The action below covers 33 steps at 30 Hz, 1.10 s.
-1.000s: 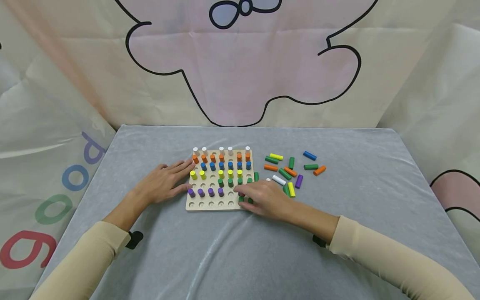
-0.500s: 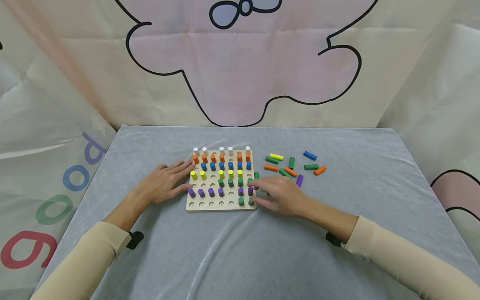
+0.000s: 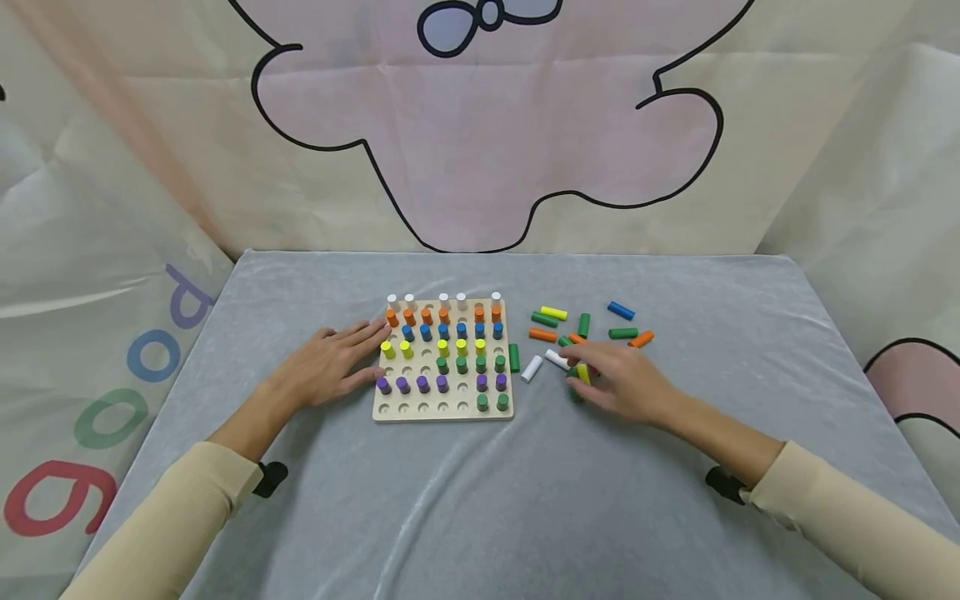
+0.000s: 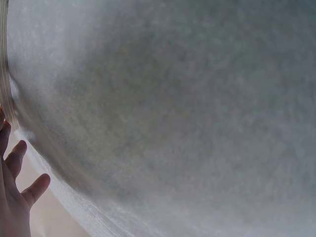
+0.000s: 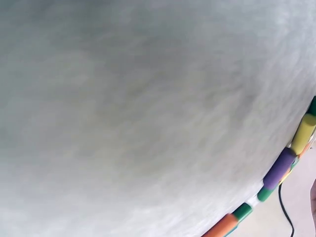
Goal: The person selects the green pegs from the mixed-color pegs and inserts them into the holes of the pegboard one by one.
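Observation:
A light wooden pegboard (image 3: 442, 417) stands on the table with rows of white, orange, blue, yellow, green and purple pegs upright in its holes. My left hand (image 3: 322, 367) lies with straight fingers against its left edge. To the right of the board, my right hand (image 3: 626, 383) reaches over loose pegs, thumb and fingers apart around a yellow peg (image 3: 582, 373) and a green peg (image 3: 573, 392). The purple peg (image 5: 280, 168) shows in the right wrist view; the hand hides it in the head view. Two white pegs (image 3: 532, 369) lie between that hand and the board.
Grey plush cloth (image 3: 450, 517) covers the table. More loose pegs lie right of the board: a blue peg (image 3: 621, 310), an orange peg (image 3: 543, 334) and several green ones. One green peg (image 3: 513, 358) sits beside the board's right edge. Printed curtains (image 3: 480, 150) enclose the back and sides.
My right hand has moved right, off the board's right-hand columns, to the loose pegs. The purple and green pegs there now show uncovered. My left hand has stayed in place.

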Tool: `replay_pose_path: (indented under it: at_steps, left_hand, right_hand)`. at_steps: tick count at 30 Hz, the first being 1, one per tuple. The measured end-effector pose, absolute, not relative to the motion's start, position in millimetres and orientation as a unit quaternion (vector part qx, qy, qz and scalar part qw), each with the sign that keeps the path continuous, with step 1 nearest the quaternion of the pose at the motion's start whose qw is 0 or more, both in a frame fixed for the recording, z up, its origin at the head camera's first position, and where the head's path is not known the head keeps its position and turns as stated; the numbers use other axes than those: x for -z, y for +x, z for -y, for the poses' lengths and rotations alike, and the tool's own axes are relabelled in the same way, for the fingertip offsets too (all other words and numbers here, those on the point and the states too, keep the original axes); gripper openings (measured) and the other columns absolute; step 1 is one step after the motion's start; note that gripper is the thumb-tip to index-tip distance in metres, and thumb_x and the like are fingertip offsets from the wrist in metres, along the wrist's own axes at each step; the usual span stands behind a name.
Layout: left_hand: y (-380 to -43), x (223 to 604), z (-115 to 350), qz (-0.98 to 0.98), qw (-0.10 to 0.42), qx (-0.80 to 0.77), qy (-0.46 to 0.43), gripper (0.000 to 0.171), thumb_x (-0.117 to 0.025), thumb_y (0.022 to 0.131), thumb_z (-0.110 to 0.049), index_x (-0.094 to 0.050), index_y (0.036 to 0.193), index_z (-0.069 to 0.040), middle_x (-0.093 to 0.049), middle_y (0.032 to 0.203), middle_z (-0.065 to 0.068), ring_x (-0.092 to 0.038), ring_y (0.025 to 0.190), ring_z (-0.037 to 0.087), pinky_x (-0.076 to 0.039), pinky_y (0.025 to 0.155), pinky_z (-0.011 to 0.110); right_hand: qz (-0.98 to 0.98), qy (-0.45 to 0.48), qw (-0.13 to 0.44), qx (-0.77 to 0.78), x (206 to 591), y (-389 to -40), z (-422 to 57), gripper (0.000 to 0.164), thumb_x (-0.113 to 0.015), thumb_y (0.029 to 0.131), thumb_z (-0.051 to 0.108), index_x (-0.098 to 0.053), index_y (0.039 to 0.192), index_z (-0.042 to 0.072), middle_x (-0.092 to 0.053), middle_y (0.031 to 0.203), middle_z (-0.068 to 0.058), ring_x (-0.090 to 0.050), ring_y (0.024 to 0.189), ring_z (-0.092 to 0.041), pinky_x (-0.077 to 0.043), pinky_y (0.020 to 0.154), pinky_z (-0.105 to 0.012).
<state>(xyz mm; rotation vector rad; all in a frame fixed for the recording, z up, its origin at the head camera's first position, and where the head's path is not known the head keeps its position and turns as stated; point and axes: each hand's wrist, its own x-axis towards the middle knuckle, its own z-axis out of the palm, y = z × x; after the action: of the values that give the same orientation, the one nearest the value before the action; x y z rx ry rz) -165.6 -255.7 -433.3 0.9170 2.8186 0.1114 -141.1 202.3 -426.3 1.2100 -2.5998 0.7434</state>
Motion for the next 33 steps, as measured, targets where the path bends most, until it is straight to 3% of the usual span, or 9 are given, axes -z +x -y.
replay_pose_path:
  at_steps: [9, 26, 33]
  left_hand:
    - [-166, 436, 257, -0.947, 0.09, -0.035, 0.307, 0.075, -0.043, 0.101, -0.059, -0.024, 0.159, -0.016, -0.022, 0.164, 0.009, -0.028, 0.147, 0.035, -0.034, 0.105, 0.063]
    - [-166, 435, 254, -0.946, 0.089, -0.036, 0.308, 0.075, -0.043, 0.101, -0.059, -0.023, 0.16, -0.016, -0.02, 0.165, 0.006, -0.028, 0.147, 0.034, -0.034, 0.105, 0.062]
    - [-166, 435, 256, -0.947, 0.09, -0.037, 0.307, 0.075, -0.043, 0.101, -0.059, -0.023, 0.16, -0.016, -0.021, 0.164, 0.008, -0.028, 0.147, 0.035, -0.035, 0.105, 0.061]
  right_hand:
    - [0.878, 0.406, 0.08, -0.24, 432, -143, -215, 0.035, -0.08, 0.079, 0.007, -0.069, 0.112, 0.005, -0.07, 0.094, -0.003, -0.059, 0.074, -0.012, -0.051, 0.063, -0.027]
    - [0.887, 0.395, 0.068, -0.228, 441, -140, -218, 0.039, -0.082, 0.078, 0.008, -0.069, 0.116, 0.007, -0.067, 0.092, 0.002, -0.052, 0.073, -0.007, -0.045, 0.063, -0.026]
    - [0.89, 0.394, 0.053, -0.224, 439, -140, -213, 0.04, -0.083, 0.079, 0.011, -0.069, 0.117, 0.006, -0.067, 0.094, 0.001, -0.055, 0.077, -0.012, -0.047, 0.069, -0.031]
